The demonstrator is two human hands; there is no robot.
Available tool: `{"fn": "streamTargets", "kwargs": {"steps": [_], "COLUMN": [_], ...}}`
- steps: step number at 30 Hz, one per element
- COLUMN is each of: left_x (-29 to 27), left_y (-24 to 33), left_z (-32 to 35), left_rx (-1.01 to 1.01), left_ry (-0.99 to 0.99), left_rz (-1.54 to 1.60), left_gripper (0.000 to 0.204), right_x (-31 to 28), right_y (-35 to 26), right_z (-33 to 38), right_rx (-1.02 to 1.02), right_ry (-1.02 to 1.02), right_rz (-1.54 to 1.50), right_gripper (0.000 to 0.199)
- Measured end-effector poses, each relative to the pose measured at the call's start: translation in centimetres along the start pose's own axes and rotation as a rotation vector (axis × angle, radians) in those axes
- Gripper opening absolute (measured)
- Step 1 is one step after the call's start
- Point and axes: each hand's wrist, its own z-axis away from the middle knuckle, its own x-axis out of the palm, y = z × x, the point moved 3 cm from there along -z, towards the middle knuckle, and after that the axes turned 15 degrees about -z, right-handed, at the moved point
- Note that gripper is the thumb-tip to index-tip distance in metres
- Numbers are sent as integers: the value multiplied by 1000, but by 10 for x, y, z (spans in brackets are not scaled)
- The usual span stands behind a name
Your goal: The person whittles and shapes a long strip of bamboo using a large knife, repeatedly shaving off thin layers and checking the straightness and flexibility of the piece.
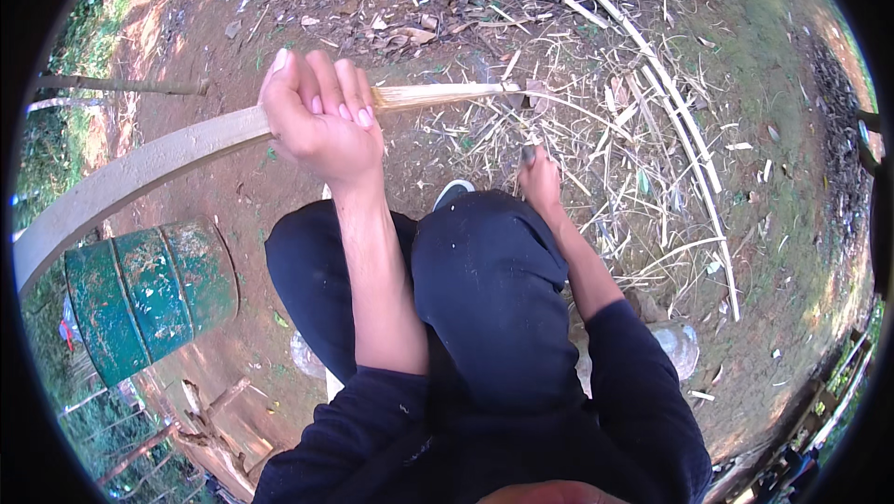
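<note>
1. Gripping one long bamboo strip point(168, 152), the left hand point(321, 118) has its fingers curled tight around it, thumb over the top; the strip runs from the lower left rim up across the middle, above the person's knees, and its far end point(447, 93) is pale and splintered.
2. One right hand point(540, 178) sits lower, just past the right knee, closed on a small dark tool point(528, 154) – only its tip shows, so what kind it is cannot be told.
3. Two knees in dark trousers point(484, 290) fill the centre; one shoe toe point(453, 193) peeks out between them.
4. One green metal drum point(149, 290), rusty in patches and ribbed with hoops, lies on its side at the lower left, under the strip; no label can be made out on it.
5. Several thin split bamboo slats point(684, 132) – at least three, exact count unclear – lie in a curved bundle on the right.
6. Shavings and dry leaves point(577, 132) litter the reddish earth point(773, 85) in front of the knees, too many to count.
7. Rough wooden boards point(223, 420) lie at the lower left edge.
</note>
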Motion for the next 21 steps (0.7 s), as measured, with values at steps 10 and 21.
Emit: {"fn": "streamTargets", "kwargs": {"steps": [10,21], "left_x": [1,-23], "left_y": [7,8], "left_z": [9,0], "left_rx": [32,40], "left_ry": [-6,104], "left_rz": [-84,-75], "left_gripper": [42,42], "right_x": [-17,-7], "right_y": [-54,-17], "right_z": [16,13], "right_rx": [-13,35], "right_ry": [-126,-153], "right_rz": [-74,17], "right_gripper": [18,18]}}
